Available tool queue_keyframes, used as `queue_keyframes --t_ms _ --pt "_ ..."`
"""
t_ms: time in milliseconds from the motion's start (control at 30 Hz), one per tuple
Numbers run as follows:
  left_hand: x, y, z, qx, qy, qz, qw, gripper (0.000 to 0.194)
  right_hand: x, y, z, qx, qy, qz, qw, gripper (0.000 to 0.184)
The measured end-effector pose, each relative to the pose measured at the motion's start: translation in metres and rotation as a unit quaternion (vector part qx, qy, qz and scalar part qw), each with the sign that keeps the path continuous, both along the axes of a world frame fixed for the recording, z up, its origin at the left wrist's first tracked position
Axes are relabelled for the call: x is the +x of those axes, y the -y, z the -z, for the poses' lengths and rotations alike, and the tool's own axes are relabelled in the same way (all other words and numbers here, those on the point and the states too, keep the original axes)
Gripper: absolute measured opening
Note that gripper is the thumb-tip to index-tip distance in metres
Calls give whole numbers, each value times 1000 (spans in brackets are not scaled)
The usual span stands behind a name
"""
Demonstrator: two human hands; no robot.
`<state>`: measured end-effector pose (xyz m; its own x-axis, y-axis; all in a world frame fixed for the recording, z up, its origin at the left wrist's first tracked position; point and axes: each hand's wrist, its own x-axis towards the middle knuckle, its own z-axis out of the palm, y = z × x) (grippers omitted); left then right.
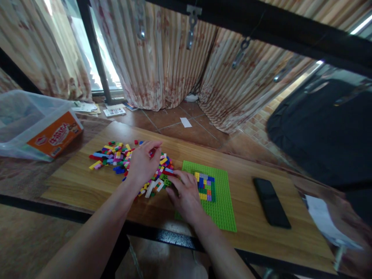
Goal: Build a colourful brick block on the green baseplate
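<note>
My left hand (145, 162) is over a pile of small colourful building bricks (117, 157), its fingers loosely bent and apart. A bit of red shows in the gap between its fingers, and I cannot tell whether that brick is touched. At the pile's right side, my right hand (186, 192) reaches in with thumb and fingers apart. Its fingertips are right beside green bricks (165, 179) with dark marks. Partly under the right hand lies a green studded baseplate (223, 205). It bears a flat patch of blue, yellow, purple and green bricks (206, 186), its left edge partly hidden.
A clear plastic box (29, 128) with an orange label stands to the left. A black phone (271, 201) lies on the wooden board (247, 224) at right, near white paper (324, 219). Metal clips (190, 31) hang from a dark bar above. Striped curtains (162, 66) hang behind.
</note>
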<state>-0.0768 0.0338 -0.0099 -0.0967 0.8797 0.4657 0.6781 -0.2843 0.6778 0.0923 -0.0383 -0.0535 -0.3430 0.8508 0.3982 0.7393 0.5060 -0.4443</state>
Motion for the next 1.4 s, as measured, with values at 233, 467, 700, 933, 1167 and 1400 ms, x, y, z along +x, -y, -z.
queue_keyframes --t_ms 233,467,700,933,1167,1400 --pt "0 -2 1 -13 7 6 1000 27 -5 -4 -2 -13 -7 4 1000 23" --pt "1 -1 2 -18 9 8 1000 28 -3 5 -16 -17 -98 -35 994 21" --pt "6 0 1 -20 -15 34 999 28 25 5 -22 -17 -118 20 993 29" --pt "7 0 0 -18 -36 43 998 27 72 0 -25 -34 -196 168 966 33" --pt "7 -1 4 -15 -42 43 998 27 88 0 -20 -43 -292 222 930 33" --pt "3 -4 7 -17 -17 26 999 28 49 11 -20 -45 -193 64 978 29"
